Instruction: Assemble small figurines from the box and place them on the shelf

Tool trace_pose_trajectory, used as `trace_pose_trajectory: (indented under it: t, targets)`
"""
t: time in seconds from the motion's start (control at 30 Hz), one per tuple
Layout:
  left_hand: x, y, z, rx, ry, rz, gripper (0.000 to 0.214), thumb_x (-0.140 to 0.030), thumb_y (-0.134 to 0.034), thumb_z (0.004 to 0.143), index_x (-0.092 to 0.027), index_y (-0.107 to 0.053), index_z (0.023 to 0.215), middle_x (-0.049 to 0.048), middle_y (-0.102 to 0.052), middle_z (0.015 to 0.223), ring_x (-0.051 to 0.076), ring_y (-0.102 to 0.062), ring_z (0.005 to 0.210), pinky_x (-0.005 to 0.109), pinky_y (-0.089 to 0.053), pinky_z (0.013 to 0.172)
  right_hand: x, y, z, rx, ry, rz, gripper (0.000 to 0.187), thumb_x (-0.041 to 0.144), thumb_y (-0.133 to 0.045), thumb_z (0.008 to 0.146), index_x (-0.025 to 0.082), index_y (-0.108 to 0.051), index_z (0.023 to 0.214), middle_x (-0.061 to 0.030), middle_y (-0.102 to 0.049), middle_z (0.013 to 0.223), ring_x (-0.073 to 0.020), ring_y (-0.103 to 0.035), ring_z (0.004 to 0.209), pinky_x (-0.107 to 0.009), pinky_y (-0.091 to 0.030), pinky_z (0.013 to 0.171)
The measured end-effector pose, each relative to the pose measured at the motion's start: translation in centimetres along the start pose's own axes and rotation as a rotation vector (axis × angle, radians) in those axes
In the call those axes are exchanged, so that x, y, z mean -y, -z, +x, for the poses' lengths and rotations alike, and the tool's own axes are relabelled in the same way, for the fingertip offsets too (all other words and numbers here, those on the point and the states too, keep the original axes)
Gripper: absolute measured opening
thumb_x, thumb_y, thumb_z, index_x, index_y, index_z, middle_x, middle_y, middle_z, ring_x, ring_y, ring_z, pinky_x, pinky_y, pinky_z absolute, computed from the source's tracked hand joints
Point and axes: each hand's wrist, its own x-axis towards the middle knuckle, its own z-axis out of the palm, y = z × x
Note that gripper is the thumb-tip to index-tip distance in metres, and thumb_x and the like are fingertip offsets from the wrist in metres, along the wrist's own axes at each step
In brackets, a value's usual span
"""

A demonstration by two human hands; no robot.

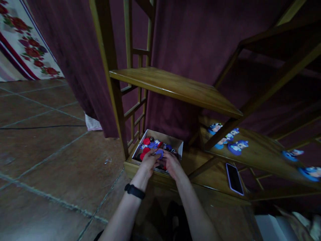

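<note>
Over an open cardboard box (178,144) on the low shelf, both my hands meet around a purple disc (159,153). It resembles the round bases of the small figurines nearby; its underside is hidden. My left hand (149,161), below a black wristband (134,191), has its fingers closed at the disc's left edge. From the other side, my right hand (171,162) grips it with bent fingers. Inside the box lie several small figurines with red, purple and black parts, including a red round piece (146,141). My hands cover part of the contents.
Wooden shelving surrounds the box, with a shelf board (173,85) above and an upright post (110,83) at left. Several figurines, one purple-based (237,147), stand on a raised shelf at right. A phone (234,178) lies below them. A dark red curtain (180,43) hangs behind.
</note>
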Motion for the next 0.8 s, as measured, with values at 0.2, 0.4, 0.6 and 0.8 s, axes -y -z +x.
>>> trace_pose_trajectory:
  t: [0.2, 0.4, 0.6, 0.8]
  targets:
    - [-0.8, 0.9, 1.0, -0.077, -0.135, 0.017, 0.018, 0.005, -0.061, 0.063, -0.01, -0.063, 0.071, 0.0004, -0.059, 0.051, 0.009, -0.054, 0.04, 0.016, -0.044, 0.038, -0.4, 2.1, 2.1, -0.144, 0.292, -0.771, 0.028, 0.025, -0.046, 0.08, 0.025, -0.062, 0.103, -0.0023, -0.058, 0.112, -0.017, -0.051, 0.107, -0.034, -0.036, 0.097]
    - [-2.8, 2.8, 1.6, -0.104, -0.003, -0.211, 0.017, -0.001, -0.057, 0.072, -0.009, -0.061, 0.087, 0.0106, -0.068, 0.071, 0.018, -0.067, 0.063, 0.022, -0.054, 0.051, -0.1, 6.3, 4.3, -0.429, 0.236, -1.18, 0.024, 0.022, -0.041, 0.083, 0.024, -0.063, 0.092, -0.0034, -0.06, 0.096, -0.0164, -0.054, 0.094, -0.03, -0.039, 0.087]
    - [-3.1, 3.5, 1.6, -0.129, -0.015, -0.25, 0.014, -0.003, -0.054, 0.076, -0.008, -0.059, 0.087, 0.0127, -0.068, 0.074, 0.019, -0.068, 0.066, 0.021, -0.055, 0.052, -3.1, 4.4, 4.7, -0.314, 0.19, -1.543, 0.019, 0.027, -0.053, 0.077, 0.02, -0.064, 0.091, -0.0124, -0.055, 0.105, -0.0273, -0.044, 0.105, -0.042, -0.03, 0.092]
    - [-3.3, 3.2, 1.2, -0.105, 0.047, -0.283, 0.017, -0.004, -0.051, 0.077, -0.008, -0.057, 0.092, 0.0144, -0.067, 0.077, 0.021, -0.068, 0.071, 0.024, -0.055, 0.054, -3.6, 3.5, 4.5, -0.353, 0.154, -1.546, 0.035, 0.019, -0.054, 0.073, 0.017, -0.053, 0.108, -0.0144, -0.053, 0.112, -0.0289, -0.042, 0.11, -0.045, -0.027, 0.094]
